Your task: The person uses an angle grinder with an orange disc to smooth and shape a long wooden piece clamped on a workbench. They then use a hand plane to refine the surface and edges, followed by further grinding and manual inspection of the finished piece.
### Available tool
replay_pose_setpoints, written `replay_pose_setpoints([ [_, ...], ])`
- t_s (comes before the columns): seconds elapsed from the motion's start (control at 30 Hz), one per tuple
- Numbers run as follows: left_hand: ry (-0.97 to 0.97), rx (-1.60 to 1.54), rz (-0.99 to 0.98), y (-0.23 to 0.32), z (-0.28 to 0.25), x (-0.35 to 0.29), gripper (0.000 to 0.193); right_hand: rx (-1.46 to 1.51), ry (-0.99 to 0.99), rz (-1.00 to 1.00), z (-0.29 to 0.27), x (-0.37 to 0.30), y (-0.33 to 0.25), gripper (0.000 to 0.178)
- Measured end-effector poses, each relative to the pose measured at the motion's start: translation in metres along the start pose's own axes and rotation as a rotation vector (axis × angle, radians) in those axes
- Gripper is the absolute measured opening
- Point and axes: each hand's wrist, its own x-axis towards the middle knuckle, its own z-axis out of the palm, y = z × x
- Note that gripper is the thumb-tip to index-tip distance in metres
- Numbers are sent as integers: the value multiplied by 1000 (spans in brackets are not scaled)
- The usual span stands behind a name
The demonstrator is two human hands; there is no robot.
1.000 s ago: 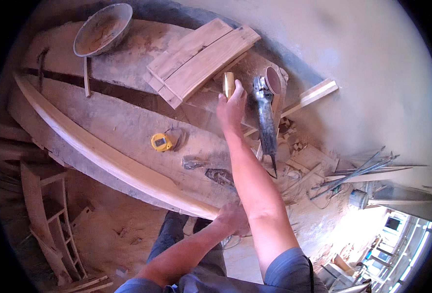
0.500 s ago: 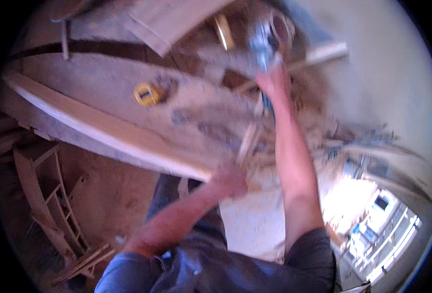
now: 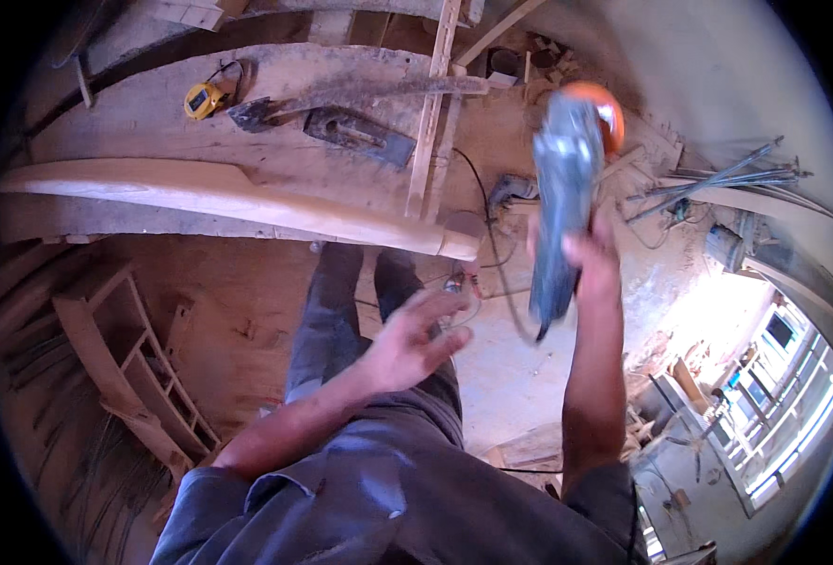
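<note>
right hand (image 3: 595, 256): wrapped round angle grinder (image 3: 560, 202), raised right of carved wood (image 3: 200, 190) | left hand (image 3: 409, 345): empty, spread, near wood's end | since earlier: grinder picked up, left hand off wood

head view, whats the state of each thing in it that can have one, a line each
left hand, empty, fingers spread
right hand, closed around the angle grinder
angle grinder, held disc end away from the body; blurred, running or off unclear
curved wooden piece, lying along the bench, narrow end jutting past it
yellow tape measure, resting on the bench
metal rods, loosely bunched
</note>
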Motion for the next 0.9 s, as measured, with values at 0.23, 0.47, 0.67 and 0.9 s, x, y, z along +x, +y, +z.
replay_pose_setpoints([
  [0.23,-401,-597,-404,-40,76,16,72,402,164,234,25,-182,111,72],
  [0.47,-419,-560,-504,-69,78,-11,66,463,279,291,59,-226,154,72],
  [0.67,-497,-501,-446,-44,56,-21,59,730,229,93,104,-224,147,63],
  [0.9,-262,-370,-477,-6,36,-44,62,953,96,38,144,-216,172,63],
])
